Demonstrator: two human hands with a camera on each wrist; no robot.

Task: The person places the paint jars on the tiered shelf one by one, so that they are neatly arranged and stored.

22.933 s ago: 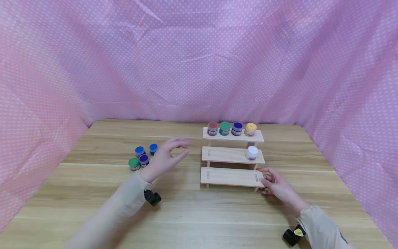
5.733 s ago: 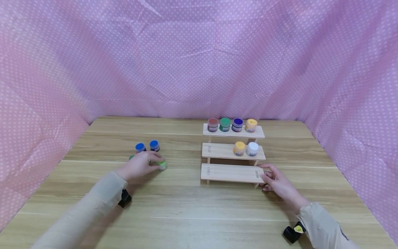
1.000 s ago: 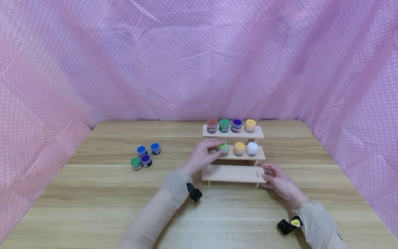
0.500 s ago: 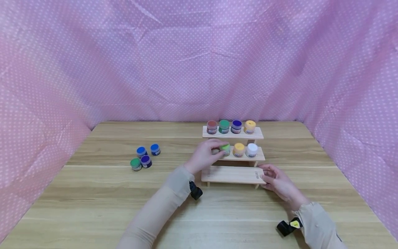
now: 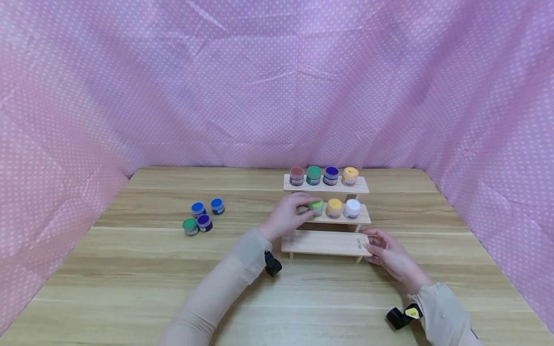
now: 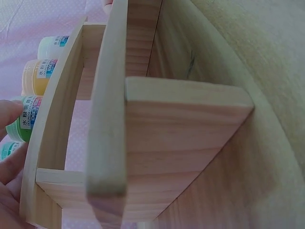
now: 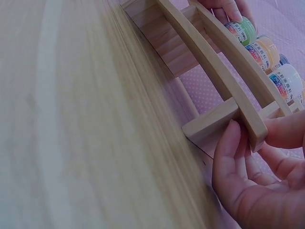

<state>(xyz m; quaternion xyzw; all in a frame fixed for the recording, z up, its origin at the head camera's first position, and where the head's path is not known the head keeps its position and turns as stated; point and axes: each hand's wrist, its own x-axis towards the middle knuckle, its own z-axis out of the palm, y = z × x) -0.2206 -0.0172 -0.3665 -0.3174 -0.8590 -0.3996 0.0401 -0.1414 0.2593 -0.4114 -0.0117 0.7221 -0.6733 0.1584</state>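
My left hand [image 5: 286, 215] pinches a light green paint jar [image 5: 317, 207] between thumb and fingers on the middle shelf of the wooden three-step rack [image 5: 324, 242]. Beside that jar stand a yellow-orange paint jar [image 5: 334, 208] and a white paint jar [image 5: 352, 209]. In the left wrist view the green jar [image 6: 25, 119] sits close against the yellow one [image 6: 39, 77]. My right hand [image 5: 390, 252] grips the right end of the lowest shelf, thumb on top and fingers beneath, as the right wrist view shows of the hand [image 7: 267, 176].
Four jars line the top shelf: brown-red [image 5: 296, 176], green [image 5: 313, 176], violet [image 5: 331, 176] and yellow-orange [image 5: 350, 176]. On the table's left stand two blue jars [image 5: 217, 206], a violet jar [image 5: 205, 222] and a green jar [image 5: 190, 226]. A pink dotted cloth [image 5: 277, 96] hangs behind.
The left hand has carried the light green jar from the table to the middle shelf, then slid it slightly right toward the yellow-orange jar. The right hand keeps its grip on the rack.
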